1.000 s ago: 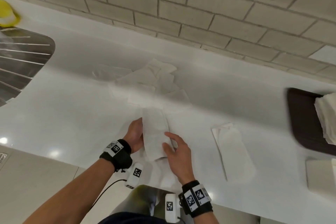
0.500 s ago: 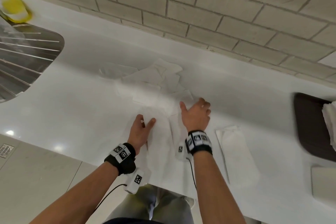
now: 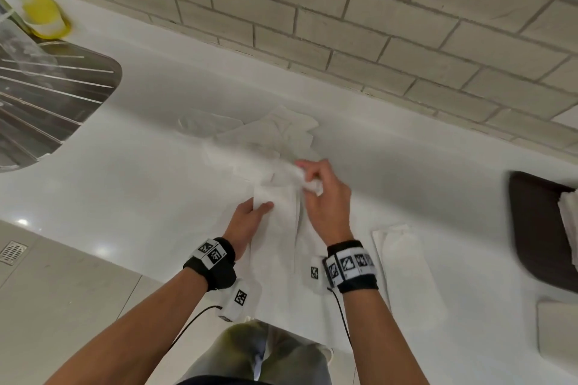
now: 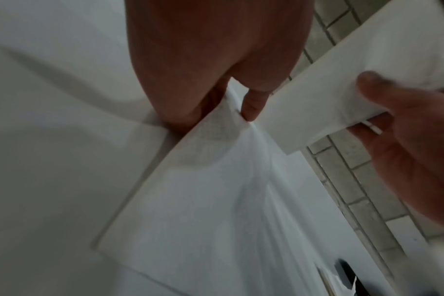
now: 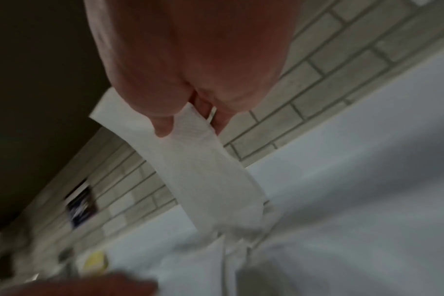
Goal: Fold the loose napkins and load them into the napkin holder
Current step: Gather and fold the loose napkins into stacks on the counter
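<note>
A white napkin (image 3: 278, 228) lies on the white counter in front of me. My left hand (image 3: 255, 208) pinches its near-left edge between thumb and fingers, which the left wrist view shows at the napkin (image 4: 216, 180) corner. My right hand (image 3: 312, 178) pinches the far end of the napkin and lifts it off the counter; in the right wrist view the napkin strip (image 5: 200, 160) hangs from thumb and fingers. A heap of loose napkins (image 3: 269, 137) lies just beyond. The dark napkin holder (image 3: 538, 228) with white napkins in it stands at the right edge.
A folded napkin (image 3: 406, 269) lies to the right of my hands. A steel drainer (image 3: 47, 97) and a yellow object (image 3: 43, 14) are at the far left. A tiled wall (image 3: 344, 25) backs the counter. A pale block (image 3: 556, 331) sits at the near right.
My right hand, flat on the napkins half a second ago, now pinches the napkin's far end and lifts it. My left hand went from pressing to pinching the left edge.
</note>
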